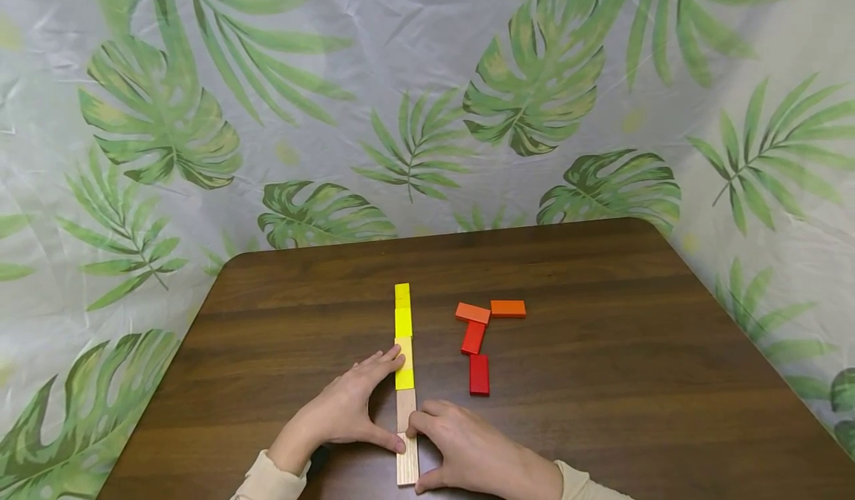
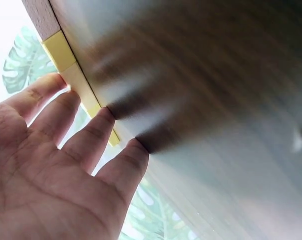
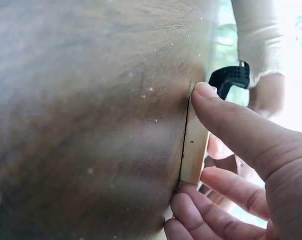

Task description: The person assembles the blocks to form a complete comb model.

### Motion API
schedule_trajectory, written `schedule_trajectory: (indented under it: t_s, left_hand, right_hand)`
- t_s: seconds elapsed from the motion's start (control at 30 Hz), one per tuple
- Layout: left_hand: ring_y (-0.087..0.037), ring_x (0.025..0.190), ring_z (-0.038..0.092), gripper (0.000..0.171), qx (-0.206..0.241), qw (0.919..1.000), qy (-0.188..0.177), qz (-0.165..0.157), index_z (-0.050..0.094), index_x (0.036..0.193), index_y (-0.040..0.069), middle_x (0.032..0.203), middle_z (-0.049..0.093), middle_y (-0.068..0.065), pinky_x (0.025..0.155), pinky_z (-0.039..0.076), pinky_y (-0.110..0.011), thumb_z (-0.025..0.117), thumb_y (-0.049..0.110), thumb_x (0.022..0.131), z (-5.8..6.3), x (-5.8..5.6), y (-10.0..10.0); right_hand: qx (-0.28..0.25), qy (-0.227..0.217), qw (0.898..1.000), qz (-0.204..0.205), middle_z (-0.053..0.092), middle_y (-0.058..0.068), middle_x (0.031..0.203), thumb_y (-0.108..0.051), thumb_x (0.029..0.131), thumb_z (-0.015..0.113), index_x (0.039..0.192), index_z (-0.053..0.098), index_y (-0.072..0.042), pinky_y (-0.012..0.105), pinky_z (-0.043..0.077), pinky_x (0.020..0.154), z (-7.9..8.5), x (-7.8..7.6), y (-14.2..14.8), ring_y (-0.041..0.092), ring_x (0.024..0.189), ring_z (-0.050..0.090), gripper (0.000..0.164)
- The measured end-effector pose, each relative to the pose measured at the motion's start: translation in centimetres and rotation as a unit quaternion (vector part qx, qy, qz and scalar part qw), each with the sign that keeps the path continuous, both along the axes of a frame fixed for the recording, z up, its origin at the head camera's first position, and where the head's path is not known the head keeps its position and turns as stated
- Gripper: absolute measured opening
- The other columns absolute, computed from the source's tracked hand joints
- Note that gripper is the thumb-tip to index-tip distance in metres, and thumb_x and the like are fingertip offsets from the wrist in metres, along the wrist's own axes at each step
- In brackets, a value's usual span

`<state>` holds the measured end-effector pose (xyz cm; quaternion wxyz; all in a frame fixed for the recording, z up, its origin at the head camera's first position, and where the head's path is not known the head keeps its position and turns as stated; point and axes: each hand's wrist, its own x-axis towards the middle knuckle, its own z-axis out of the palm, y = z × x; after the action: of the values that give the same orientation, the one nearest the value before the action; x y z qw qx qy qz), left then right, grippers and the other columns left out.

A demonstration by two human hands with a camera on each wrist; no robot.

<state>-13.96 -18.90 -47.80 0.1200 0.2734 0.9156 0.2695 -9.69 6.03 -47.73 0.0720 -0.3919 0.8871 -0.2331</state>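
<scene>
A straight row of flat blocks runs away from me on the table. At its near end lies a pale striped wooden block (image 1: 407, 470), followed by a plain wooden block (image 1: 406, 407), then several yellow blocks (image 1: 404, 322). My left hand (image 1: 344, 407) lies along the left side of the row. Its fingertips touch the yellow part and its thumb rests on the near wooden block. With thumb and fingers, my right hand (image 1: 477, 452) pinches the nearest wooden block. The right wrist view shows that block's side edge (image 3: 193, 142) between thumb and fingers.
Right of the row lie two orange blocks (image 1: 509, 308) and two red blocks (image 1: 479, 375), some touching corner to corner. The dark wood table (image 1: 601, 337) has a leaf-patterned curtain (image 1: 414, 77) behind it. A black wrist-worn device (image 3: 230, 80) shows on the left arm.
</scene>
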Motion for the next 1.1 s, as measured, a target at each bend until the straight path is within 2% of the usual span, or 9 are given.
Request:
schedule_trajectory:
  t_s: [0.33,0.47,0.63,0.87,1.1]
  left_hand:
    - [-0.045,0.16,0.035,0.124,-0.004,1.0,0.006,0.003,0.045,0.163,0.006,0.177,0.034,-0.008,0.122,0.033,-0.075,0.097,0.064,0.067,0.4,0.0,0.3]
    - [-0.044,0.161,0.035,0.124,-0.008,0.9999,0.001,0.008,0.045,0.164,0.008,0.177,0.033,-0.006,0.124,0.032,-0.073,0.098,0.063,0.066,0.3,0.0,0.2]
    - [-0.043,0.161,0.035,0.124,-0.012,0.9999,-0.001,0.013,0.045,0.164,0.01,0.177,0.033,-0.003,0.125,0.032,-0.072,0.098,0.063,0.066,0.2,0.1,0.1]
    - [-0.043,0.161,0.036,0.124,-0.01,0.9999,0.008,0.011,0.046,0.163,0.009,0.177,0.034,-0.004,0.125,0.032,-0.072,0.098,0.063,0.065,0.1,0.1,0.1]
    - [-0.043,0.16,0.036,0.124,-0.005,0.9999,0.009,0.01,0.046,0.163,0.008,0.176,0.035,-0.005,0.125,0.033,-0.071,0.099,0.061,0.065,0.1,0.1,0.3]
  right_hand:
    - [0.003,-0.002,1.0,0.002,0.065,-0.012,0.11,-0.041,0.079,0.097,0.116,0.071,-0.023,0.021,0.056,0.09,0.6,0.0,0.5,-0.001,0.098,0.056,0.048]
    - [0.002,0.003,1.0,-0.008,0.068,-0.009,0.109,-0.037,0.083,0.095,0.119,0.074,-0.018,0.023,0.057,0.087,1.0,-0.6,1.4,-0.001,0.094,0.058,0.046]
    - [-0.006,0.009,1.0,-0.029,0.069,-0.005,0.107,-0.032,0.086,0.093,0.119,0.076,-0.015,0.023,0.058,0.08,1.5,-2.3,3.1,-0.001,0.087,0.057,0.041]
    - [-0.012,0.032,0.997,-0.069,0.075,0.002,0.114,-0.029,0.088,0.091,0.12,0.076,-0.01,0.036,0.063,0.087,2.9,-4.7,5.4,0.012,0.095,0.066,0.04]
    - [-0.019,0.054,0.993,-0.1,0.076,0.005,0.114,-0.022,0.089,0.09,0.117,0.076,-0.007,0.039,0.064,0.088,3.5,-7.5,7.4,0.023,0.101,0.072,0.035]
